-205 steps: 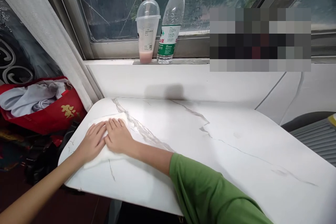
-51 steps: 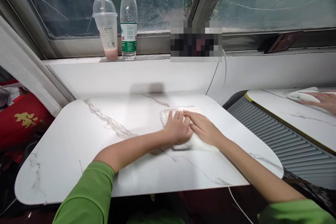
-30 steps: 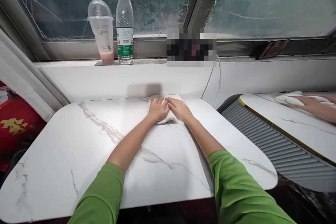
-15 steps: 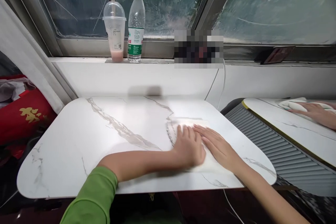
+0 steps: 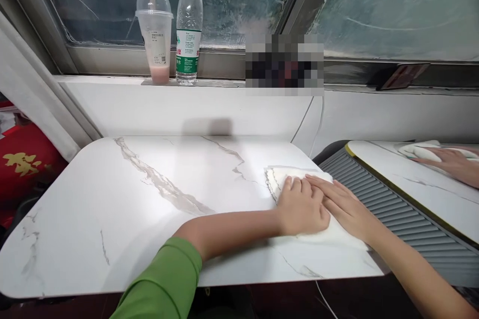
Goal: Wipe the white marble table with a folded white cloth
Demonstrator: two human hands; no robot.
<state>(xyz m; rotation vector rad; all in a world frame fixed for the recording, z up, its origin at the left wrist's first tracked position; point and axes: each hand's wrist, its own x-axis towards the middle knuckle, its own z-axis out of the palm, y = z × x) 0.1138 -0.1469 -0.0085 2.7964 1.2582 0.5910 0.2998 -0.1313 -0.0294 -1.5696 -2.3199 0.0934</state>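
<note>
A folded white cloth [image 5: 324,237] with a stitched, wavy left edge lies near the right end of the marble-patterned white table [image 5: 157,244]. My left hand [image 5: 303,207] presses on the cloth from above, its fingers lightly bent and close together. Beside it, my right hand [image 5: 342,207] lies flat on the cloth with fingers stretched out, their tips touching or overlapping the left fingers. A green sleeve [image 5: 164,279] covers part of my left arm. The cloth under both palms is hidden.
On the window ledge stand a plastic cup [image 5: 155,42] with a straw and a green-capped bottle [image 5: 188,35]. At right, another person's hand [image 5: 451,159] rests on a white cloth [image 5: 419,150] on a second table. A ribbed grey panel [image 5: 396,209] lies between. A red bag [image 5: 33,154] is at left.
Both hands and the white cloth have slid right across the table, towards its right edge. The camera view has also shifted a little.
</note>
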